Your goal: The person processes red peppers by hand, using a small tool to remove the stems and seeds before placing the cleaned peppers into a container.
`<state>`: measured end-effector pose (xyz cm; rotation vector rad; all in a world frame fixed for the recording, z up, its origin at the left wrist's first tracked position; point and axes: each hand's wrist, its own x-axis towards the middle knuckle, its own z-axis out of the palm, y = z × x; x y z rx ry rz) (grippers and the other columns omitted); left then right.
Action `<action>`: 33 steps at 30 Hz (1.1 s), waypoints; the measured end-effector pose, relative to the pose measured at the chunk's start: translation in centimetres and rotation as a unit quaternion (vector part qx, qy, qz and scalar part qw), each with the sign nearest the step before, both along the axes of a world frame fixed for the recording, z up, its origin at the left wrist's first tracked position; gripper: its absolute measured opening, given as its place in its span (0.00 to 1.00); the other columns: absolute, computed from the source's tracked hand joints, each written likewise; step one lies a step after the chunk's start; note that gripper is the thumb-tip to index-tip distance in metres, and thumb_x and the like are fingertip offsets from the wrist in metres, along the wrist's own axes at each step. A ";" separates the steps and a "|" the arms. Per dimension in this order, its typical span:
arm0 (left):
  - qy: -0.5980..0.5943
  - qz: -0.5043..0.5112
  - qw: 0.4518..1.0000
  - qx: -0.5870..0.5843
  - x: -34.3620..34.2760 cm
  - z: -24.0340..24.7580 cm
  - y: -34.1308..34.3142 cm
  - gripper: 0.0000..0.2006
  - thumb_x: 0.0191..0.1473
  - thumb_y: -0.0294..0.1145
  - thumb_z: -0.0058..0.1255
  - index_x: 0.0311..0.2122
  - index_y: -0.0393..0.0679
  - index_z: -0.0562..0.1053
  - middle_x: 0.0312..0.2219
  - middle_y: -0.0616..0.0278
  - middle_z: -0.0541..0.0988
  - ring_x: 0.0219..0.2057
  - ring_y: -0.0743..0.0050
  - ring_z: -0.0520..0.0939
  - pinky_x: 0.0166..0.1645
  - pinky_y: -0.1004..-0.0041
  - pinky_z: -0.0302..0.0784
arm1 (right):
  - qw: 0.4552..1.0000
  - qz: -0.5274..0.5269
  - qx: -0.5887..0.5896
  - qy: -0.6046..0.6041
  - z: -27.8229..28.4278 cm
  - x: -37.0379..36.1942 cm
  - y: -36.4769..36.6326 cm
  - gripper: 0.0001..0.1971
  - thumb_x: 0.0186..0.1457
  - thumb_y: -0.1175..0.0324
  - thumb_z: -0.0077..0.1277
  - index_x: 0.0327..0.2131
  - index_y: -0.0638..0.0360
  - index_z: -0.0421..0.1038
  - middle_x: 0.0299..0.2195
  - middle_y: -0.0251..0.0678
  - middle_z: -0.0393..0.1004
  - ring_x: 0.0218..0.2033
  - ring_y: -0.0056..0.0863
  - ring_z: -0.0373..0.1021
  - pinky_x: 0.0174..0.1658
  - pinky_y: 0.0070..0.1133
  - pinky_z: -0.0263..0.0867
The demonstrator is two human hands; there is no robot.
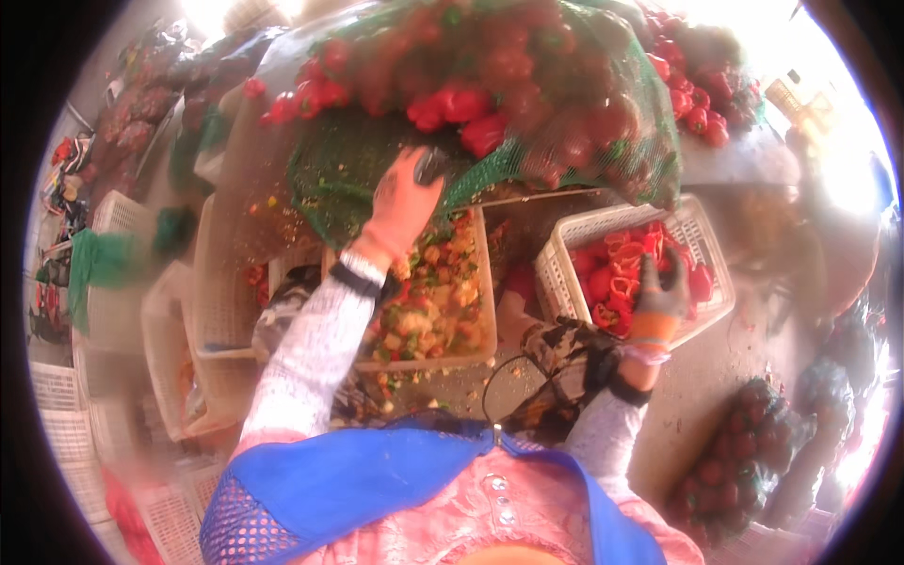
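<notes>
My left hand (pixel 403 202), in an orange glove with dark grip patches, reaches over the near edge of a green mesh net (pixel 353 155). Its fingers look curled, and what they may hold is hidden. Just beyond it lie loose red bell peppers (pixel 452 105) on the net. Over a white plastic basket (pixel 711 247) at the right hovers my right hand (pixel 661 292), gloved in grey and orange, thumb and fingers apart. Cut red bell peppers (pixel 617 268) fill that basket, right by the fingertips.
Below my left forearm stands a crate (pixel 492 325) of pepper cores and scraps. Piled peppers inside the net bulge at the far side. A filled mesh sack (pixel 744 447) sits at the lower right. White crates (pixel 212 282) stand at the left, and another pepper pile (pixel 702 94) lies far right.
</notes>
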<state>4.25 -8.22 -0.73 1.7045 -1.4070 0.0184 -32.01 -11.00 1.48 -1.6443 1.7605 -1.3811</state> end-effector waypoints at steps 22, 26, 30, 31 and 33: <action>-0.031 0.114 0.980 0.160 8.6 -2.3 1.3 0.42 0.29 0.40 0.73 0.53 0.38 0.65 0.53 0.46 0.67 0.53 0.48 0.73 0.55 0.61 0.73 | 0.863 0.414 0.181 -0.224 -6.0 8.5 2.3 0.19 0.58 0.66 0.48 0.53 0.57 0.69 0.35 0.33 0.76 0.31 0.22 0.73 0.29 0.19 0.68; -0.095 0.119 0.947 0.284 9.7 -0.1 4.1 0.48 0.31 0.45 0.72 0.59 0.39 0.61 0.59 0.46 0.62 0.59 0.49 0.66 0.61 0.61 0.67 | 0.825 0.433 0.308 -0.193 -5.1 17.4 3.2 0.20 0.60 0.64 0.47 0.56 0.54 0.67 0.31 0.31 0.75 0.25 0.17 0.70 0.27 0.17 0.66; -0.052 0.111 0.960 0.253 9.9 -1.9 3.3 0.47 0.30 0.46 0.72 0.57 0.38 0.62 0.57 0.45 0.64 0.58 0.47 0.68 0.60 0.61 0.67 | 0.882 0.463 0.087 0.009 -6.2 24.9 1.7 0.16 0.60 0.61 0.48 0.48 0.58 0.72 0.28 0.40 0.76 0.26 0.28 0.73 0.28 0.24 0.67; -0.035 0.110 0.965 0.236 10.1 -2.8 3.3 0.47 0.30 0.46 0.72 0.57 0.37 0.62 0.56 0.43 0.65 0.57 0.46 0.68 0.60 0.61 0.68 | 0.886 0.454 0.084 0.038 -6.6 26.4 0.9 0.16 0.60 0.61 0.48 0.47 0.59 0.73 0.28 0.43 0.77 0.27 0.32 0.74 0.30 0.26 0.68; -0.021 0.110 0.976 0.187 10.5 -4.2 3.6 0.44 0.30 0.46 0.72 0.53 0.37 0.64 0.52 0.43 0.67 0.54 0.45 0.70 0.57 0.60 0.70 | 0.891 0.448 -0.008 0.076 -6.1 28.5 1.2 0.14 0.59 0.62 0.49 0.43 0.61 0.73 0.33 0.52 0.77 0.34 0.47 0.74 0.38 0.34 0.68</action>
